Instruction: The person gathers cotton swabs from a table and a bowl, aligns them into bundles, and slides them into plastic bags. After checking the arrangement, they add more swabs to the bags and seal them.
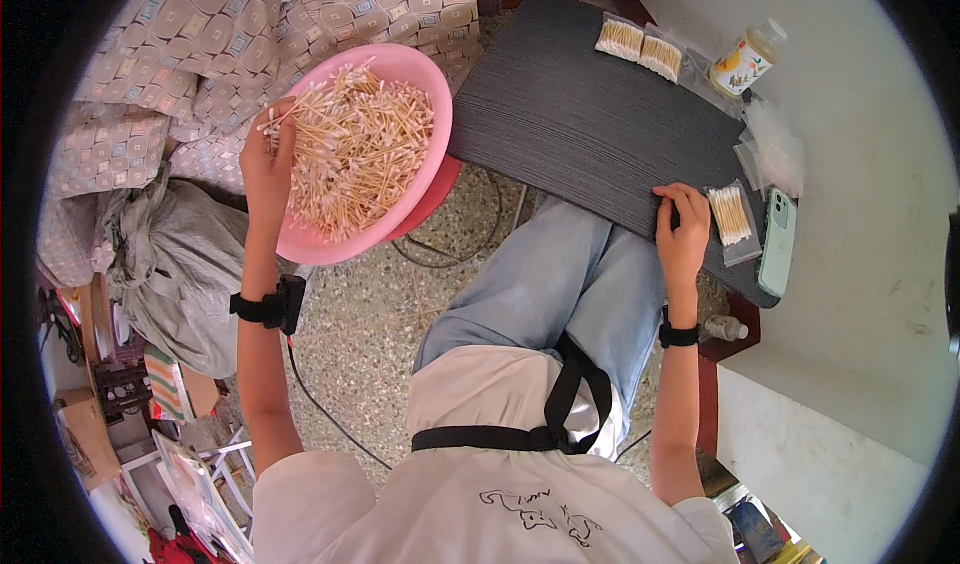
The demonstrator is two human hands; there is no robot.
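A pink basin (441, 94) at the left is heaped with loose cotton swabs (360, 154), with thin pale sticks and white tips. Over its left side, my left hand (268, 154) is closed, with a few swabs between its fingertips. My right hand (684, 226) rests at the near edge of the dark grey tabletop (570, 94), its fingers bent and apart from the thumb, and nothing shows in it. Just right of that hand lies a small clear bag of swabs (733, 216). Two more filled swab bags (640, 46) lie side by side at the far edge.
A pale green phone (777, 244) lies at the table's right edge, near a pile of clear empty bags (777, 149). A capped bottle (745, 59) stands by the wall. Patterned cushions (190, 54) and a grey cloth sack (185, 264) fill the left. A cable (330, 414) hangs from my left wrist strap.
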